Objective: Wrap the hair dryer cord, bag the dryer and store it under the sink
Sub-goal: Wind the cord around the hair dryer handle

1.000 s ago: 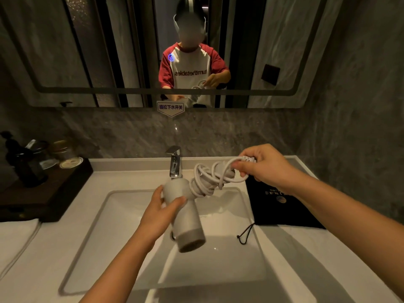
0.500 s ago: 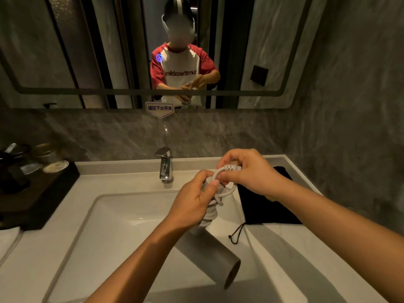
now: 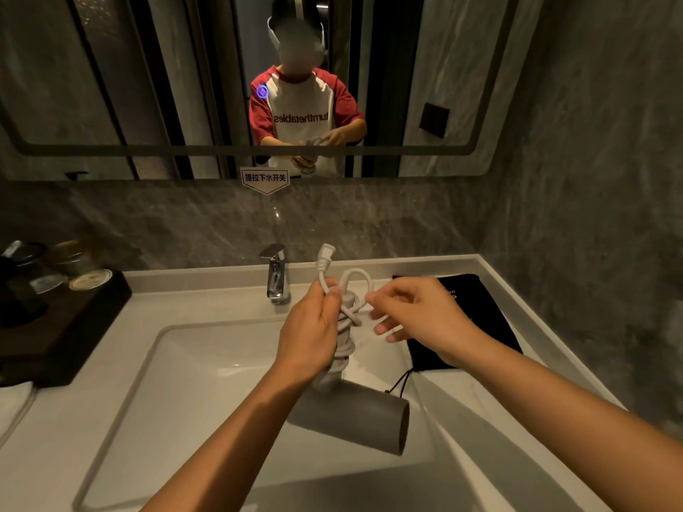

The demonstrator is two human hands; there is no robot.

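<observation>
Over the basin I hold a grey hair dryer [image 3: 354, 415] with its barrel low and its handle pointing up. My left hand [image 3: 308, 334] grips the handle, around which the white cord [image 3: 347, 327] is coiled. The plug [image 3: 325, 255] sticks up above my left fingers. A loose loop of cord arches toward my right hand [image 3: 417, 319], whose thumb and forefinger pinch it while the other fingers are spread. A black drawstring bag [image 3: 480, 312] lies flat on the counter to the right, behind my right hand, its string [image 3: 401, 382] hanging toward the basin.
The white sink [image 3: 177, 382] has a chrome faucet [image 3: 275, 275] at the back. A dark wooden tray [image 3: 55, 327] with jars and a bottle stands at the left. A white towel [image 3: 11, 404] lies at the left edge. Grey stone walls enclose the back and right; a mirror hangs above.
The dryer's handle has turned upright and the barrel has dropped. The plug end now sticks up above my left hand, and my right hand has drawn back to the right, holding a loop.
</observation>
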